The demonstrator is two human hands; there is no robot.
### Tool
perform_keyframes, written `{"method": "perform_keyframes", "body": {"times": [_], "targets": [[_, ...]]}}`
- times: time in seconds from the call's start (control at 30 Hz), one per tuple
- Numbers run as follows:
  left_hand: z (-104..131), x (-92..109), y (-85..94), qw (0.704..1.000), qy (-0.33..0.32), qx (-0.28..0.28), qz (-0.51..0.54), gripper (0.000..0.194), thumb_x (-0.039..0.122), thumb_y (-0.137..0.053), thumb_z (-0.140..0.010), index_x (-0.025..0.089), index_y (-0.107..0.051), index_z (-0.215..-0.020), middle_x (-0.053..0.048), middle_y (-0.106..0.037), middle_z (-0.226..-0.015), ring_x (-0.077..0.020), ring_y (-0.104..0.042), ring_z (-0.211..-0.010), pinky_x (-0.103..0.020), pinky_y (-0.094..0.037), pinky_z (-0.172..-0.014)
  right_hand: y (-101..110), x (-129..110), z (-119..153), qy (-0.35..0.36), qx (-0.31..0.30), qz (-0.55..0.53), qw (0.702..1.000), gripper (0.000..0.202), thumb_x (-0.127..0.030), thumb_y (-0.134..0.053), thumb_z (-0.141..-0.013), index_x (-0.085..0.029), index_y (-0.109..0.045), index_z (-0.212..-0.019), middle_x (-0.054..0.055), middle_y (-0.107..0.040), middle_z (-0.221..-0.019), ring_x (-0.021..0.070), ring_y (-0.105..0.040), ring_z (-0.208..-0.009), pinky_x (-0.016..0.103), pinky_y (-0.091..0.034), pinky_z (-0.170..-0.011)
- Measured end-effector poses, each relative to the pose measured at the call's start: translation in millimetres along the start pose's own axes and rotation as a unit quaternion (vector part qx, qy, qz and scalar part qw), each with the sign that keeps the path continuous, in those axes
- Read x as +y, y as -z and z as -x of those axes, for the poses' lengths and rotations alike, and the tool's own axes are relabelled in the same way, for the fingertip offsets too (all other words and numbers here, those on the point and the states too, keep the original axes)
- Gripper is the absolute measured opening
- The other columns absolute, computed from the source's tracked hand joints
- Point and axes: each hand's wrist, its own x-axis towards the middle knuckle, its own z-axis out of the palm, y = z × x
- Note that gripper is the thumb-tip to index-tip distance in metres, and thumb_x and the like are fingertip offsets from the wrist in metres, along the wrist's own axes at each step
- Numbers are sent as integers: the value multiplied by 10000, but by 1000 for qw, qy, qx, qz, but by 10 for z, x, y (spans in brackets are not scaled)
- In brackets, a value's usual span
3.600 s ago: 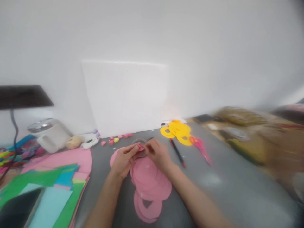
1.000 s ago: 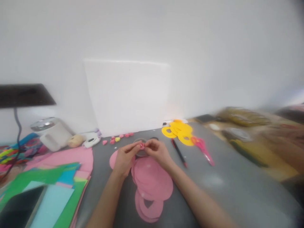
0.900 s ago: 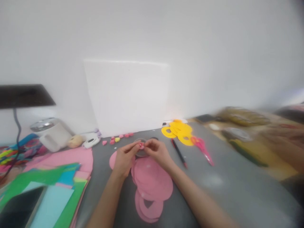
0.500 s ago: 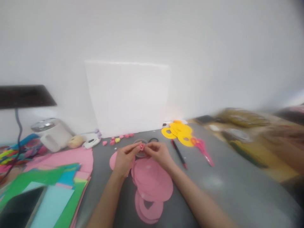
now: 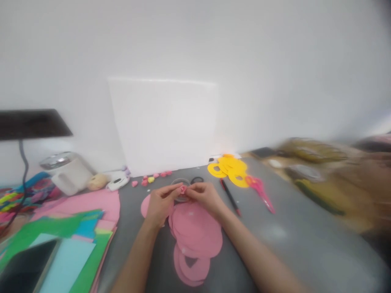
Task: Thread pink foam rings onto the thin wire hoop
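Between the fingertips of my left hand (image 5: 161,202) and my right hand (image 5: 204,197) is a small pink rolled rosette (image 5: 183,189), pinched from both sides. Its finer shape is blurred. Just behind it lies a round clear roll of tape (image 5: 181,181), partly covered by my fingers. Below my hands spreads a pile of pink paper circles (image 5: 197,230), with pink paper rings (image 5: 197,272) at its near end. One more pink circle (image 5: 146,205) shows beside my left hand, half hidden by it.
Small pink and yellow pieces (image 5: 150,179) line the wall. Yellow cutouts (image 5: 233,167), pink-handled scissors (image 5: 261,191), a black-and-red pen (image 5: 230,197) and a black ring (image 5: 197,179) lie to the right. Coloured sheets (image 5: 73,252), a phone (image 5: 27,266) and a white mug (image 5: 67,175) occupy the left.
Very little differs. Both hands stay in the same place, and the pink rosette has turned slightly between my fingertips.
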Motion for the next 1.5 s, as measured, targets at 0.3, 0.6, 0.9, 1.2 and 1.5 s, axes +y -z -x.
{"method": "perform_keyframes", "body": {"times": [0.3,0.6,0.9,1.2,1.5], "targets": [[5,-8,0,999,19,-13,30,290,314,-746,-615,148,-741,-853,-100,-732,-888,-252,-648,-870,-364,-493,-833,-13,97,-41,21,0,3,1000,317,-438,-674,-664,-124,-634,-663,21,-634,-560,117,-584,-493,242,-491,-511],[-37,67,76,967,50,-9,248,220,235,-775,-598,135,-734,-790,-85,-728,-838,-173,-647,-768,-288,-486,-773,74,-20,38,76,-145,-67,984,276,-332,-715,-636,-181,-492,-697,10,-625,-750,126,-602,-632,260,-512,-587],[-19,114,43,943,126,-20,307,139,181,-770,-606,123,-725,-725,-66,-719,-761,-133,-626,-706,-212,-488,-665,-43,106,57,275,35,177,944,116,-273,-605,-754,-192,-524,-744,-2,-580,-652,116,-557,-560,229,-469,-546],[-40,15,50,946,117,-79,293,134,208,-736,-663,116,-729,-761,-70,-706,-778,-145,-618,-742,-237,-482,-723,-21,205,-6,418,78,285,859,159,-177,-497,-853,-210,-652,-840,54,-619,-802,138,-599,-727,241,-491,-653],[-16,9,38,952,109,-97,270,98,206,-732,-667,133,-731,-733,-70,-698,-786,-169,-615,-758,-274,-474,-756,-32,198,0,408,114,267,866,123,-191,-547,-818,-217,-663,-787,49,-557,-833,144,-578,-728,261,-492,-614]]}}
